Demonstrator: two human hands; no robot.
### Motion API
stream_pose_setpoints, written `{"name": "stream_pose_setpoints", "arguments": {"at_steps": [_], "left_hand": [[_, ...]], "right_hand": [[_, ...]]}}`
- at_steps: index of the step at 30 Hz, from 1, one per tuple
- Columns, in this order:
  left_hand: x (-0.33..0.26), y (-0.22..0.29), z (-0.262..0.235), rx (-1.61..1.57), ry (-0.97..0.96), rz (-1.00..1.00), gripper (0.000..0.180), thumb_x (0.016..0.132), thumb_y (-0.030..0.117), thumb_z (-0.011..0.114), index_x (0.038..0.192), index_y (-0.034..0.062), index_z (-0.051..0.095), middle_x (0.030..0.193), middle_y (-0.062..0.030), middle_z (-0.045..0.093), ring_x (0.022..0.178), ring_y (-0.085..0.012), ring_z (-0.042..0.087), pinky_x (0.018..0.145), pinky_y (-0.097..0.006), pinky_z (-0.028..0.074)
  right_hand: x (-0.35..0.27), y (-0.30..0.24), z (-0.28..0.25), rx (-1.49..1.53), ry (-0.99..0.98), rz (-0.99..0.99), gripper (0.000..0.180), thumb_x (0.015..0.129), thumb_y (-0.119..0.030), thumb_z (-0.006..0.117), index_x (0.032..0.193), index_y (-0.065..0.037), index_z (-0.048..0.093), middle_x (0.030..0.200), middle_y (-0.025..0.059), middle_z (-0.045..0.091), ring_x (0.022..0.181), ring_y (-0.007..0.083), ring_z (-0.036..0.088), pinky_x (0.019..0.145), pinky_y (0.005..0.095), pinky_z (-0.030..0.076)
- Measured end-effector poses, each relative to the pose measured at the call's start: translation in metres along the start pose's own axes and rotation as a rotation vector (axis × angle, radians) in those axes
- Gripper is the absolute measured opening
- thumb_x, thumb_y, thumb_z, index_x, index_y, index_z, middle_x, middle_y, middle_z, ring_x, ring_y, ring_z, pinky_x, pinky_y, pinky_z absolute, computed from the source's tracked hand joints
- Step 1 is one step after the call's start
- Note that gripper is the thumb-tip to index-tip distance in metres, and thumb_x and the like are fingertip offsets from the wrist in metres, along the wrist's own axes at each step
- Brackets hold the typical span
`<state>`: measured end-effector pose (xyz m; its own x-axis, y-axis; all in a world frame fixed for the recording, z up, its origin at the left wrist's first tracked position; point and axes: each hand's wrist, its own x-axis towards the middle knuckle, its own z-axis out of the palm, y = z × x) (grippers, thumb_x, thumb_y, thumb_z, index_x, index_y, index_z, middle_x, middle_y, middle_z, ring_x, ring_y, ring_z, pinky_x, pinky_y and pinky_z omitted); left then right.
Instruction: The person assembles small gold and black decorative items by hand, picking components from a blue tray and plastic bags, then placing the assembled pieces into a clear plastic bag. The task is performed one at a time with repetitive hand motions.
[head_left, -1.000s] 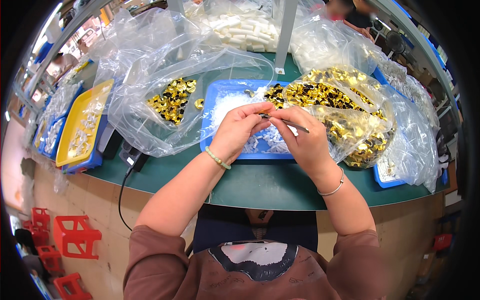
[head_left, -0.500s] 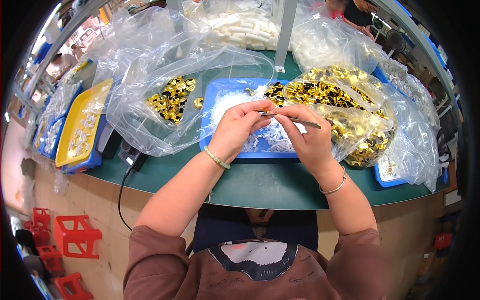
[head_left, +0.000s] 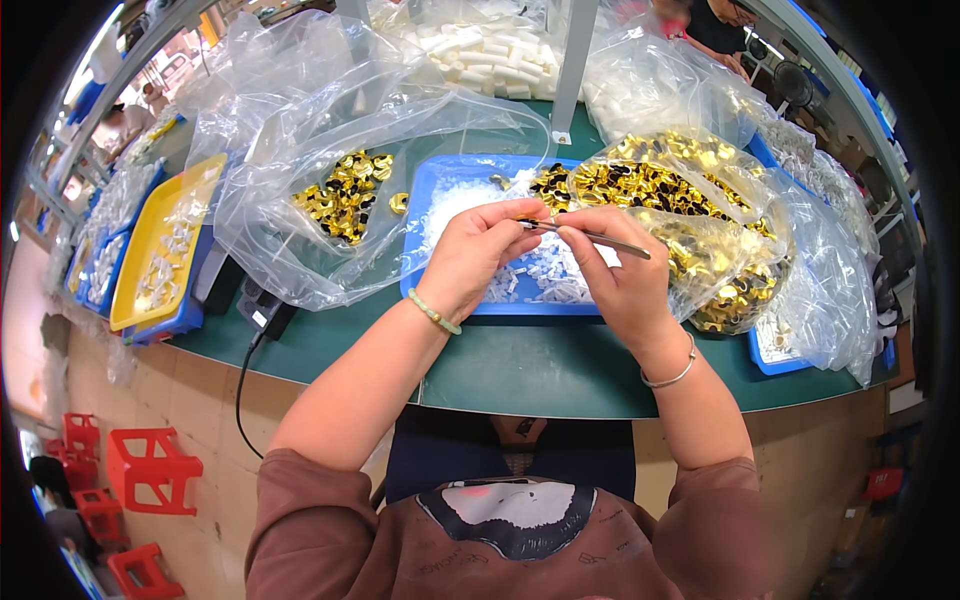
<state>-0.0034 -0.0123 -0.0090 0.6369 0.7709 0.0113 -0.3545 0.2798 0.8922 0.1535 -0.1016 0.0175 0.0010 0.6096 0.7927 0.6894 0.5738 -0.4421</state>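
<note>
Over the blue tray [head_left: 412,200], my two hands meet fingertip to fingertip. My right hand [head_left: 618,270] holds slim metal tweezers [head_left: 615,243] in a pinch, their tips pointing left at my left fingertips. Thumb and forefinger of my left hand [head_left: 475,248] are closed together on something too small to make out, where the tweezer tips touch. Beneath the hands lie small white plastic pieces [head_left: 545,278] and a heap of clear bits [head_left: 455,205]. Just right of the tray is a clear bag of gold-coloured metal pieces [head_left: 655,190].
Left of the tray, an open plastic bag [head_left: 270,230] holds more gold pieces [head_left: 345,200]. A yellow tray [head_left: 135,255] stands at the far left, near a black box [head_left: 262,308] with a cable. A metal post [head_left: 575,70] rises behind. White cylinders [head_left: 490,60] fill a bag at the back.
My right hand and the tweezers have shifted slightly right, with the tips still at the left fingertips. The left hand has hardly moved.
</note>
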Motion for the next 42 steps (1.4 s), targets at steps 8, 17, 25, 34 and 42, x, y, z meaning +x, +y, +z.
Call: {"name": "stream_pose_setpoints", "arguments": {"at_steps": [8,17,25,34,42], "left_hand": [[0.0008,-0.0009,-0.0022,0.0,0.006,0.003,0.03,0.094,0.001,0.052,0.122,-0.006,0.06,0.116,-0.0125,0.065,0.102,-0.0142,0.064,0.093,-0.025,0.054],[-0.001,0.0005,0.002,0.022,0.037,0.017,0.03,0.092,0.001,0.052,0.119,-0.0069,0.062,0.11,-0.0107,0.066,0.099,-0.0135,0.064,0.091,-0.024,0.054],[-0.0011,0.0005,0.0025,0.032,0.033,0.017,0.029,0.093,0.002,0.055,0.12,-0.0061,0.062,0.112,-0.0105,0.066,0.101,-0.0131,0.064,0.092,-0.024,0.053],[-0.0015,0.0004,0.0031,0.045,0.034,0.011,0.031,0.093,0.003,0.055,0.123,-0.0061,0.06,0.113,-0.011,0.066,0.102,-0.0142,0.064,0.092,-0.025,0.053],[0.0001,-0.0028,0.0013,0.061,0.025,0.025,0.03,0.094,0.004,0.056,0.123,-0.0053,0.06,0.115,-0.0103,0.065,0.103,-0.0138,0.063,0.092,-0.025,0.053]], "right_hand": [[0.0,-0.0024,-0.0008,-0.021,0.001,0.052,0.01,0.085,-0.005,0.071,0.094,-0.003,0.067,0.084,0.0109,0.067,0.073,0.0263,0.065,0.064,0.032,0.05],[0.0,-0.0015,0.0006,-0.045,-0.01,0.054,0.009,0.085,-0.005,0.07,0.094,-0.002,0.067,0.085,0.0109,0.068,0.074,0.0269,0.066,0.064,0.0323,0.051],[-0.0003,-0.0038,0.0015,-0.037,0.017,0.037,0.011,0.085,-0.005,0.07,0.095,-0.002,0.067,0.085,0.0107,0.068,0.074,0.0266,0.066,0.064,0.0321,0.051],[0.0004,-0.0028,0.0021,-0.069,-0.005,0.018,0.011,0.085,-0.004,0.07,0.095,-0.002,0.067,0.086,0.011,0.068,0.075,0.0273,0.066,0.064,0.0324,0.051],[-0.0015,-0.0016,0.0057,-0.07,0.006,0.05,0.011,0.085,-0.004,0.07,0.095,-0.002,0.067,0.086,0.0113,0.068,0.075,0.0265,0.066,0.065,0.0322,0.052]]}}
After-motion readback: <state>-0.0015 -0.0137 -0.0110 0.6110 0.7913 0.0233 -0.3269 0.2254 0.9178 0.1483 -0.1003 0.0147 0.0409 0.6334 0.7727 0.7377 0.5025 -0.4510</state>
